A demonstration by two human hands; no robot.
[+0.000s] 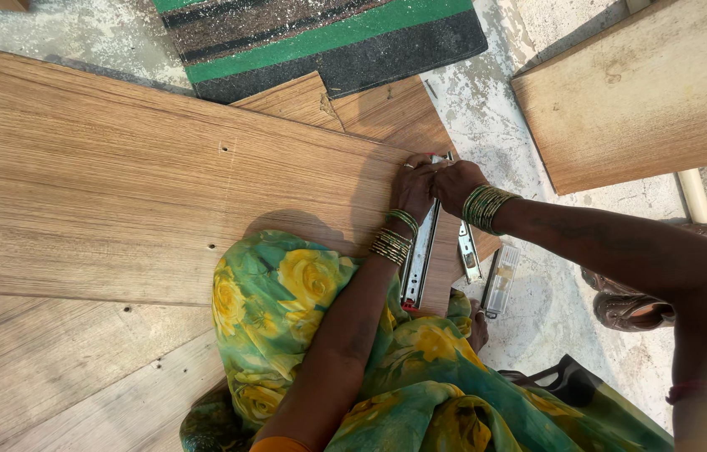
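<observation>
— Where the green and yellow floral cloth point(328, 335) drapes over the knee, what lies just past it?

— A metal drawer slide point(419, 255), flat along the edge of the wood-grain panel point(119, 192). Both hands meet at its far end: left hand point(412, 188) and right hand point(456, 182), fingers pinched on the tip of the rail.

— How would it handle?

— Stiff, fairly light, slick steel, I'd judge; best gripped by its long sides. Two more slide pieces point(487, 268) lie beside it on the concrete floor point(487, 109). Farther off, a striped mat point(320, 33).
</observation>
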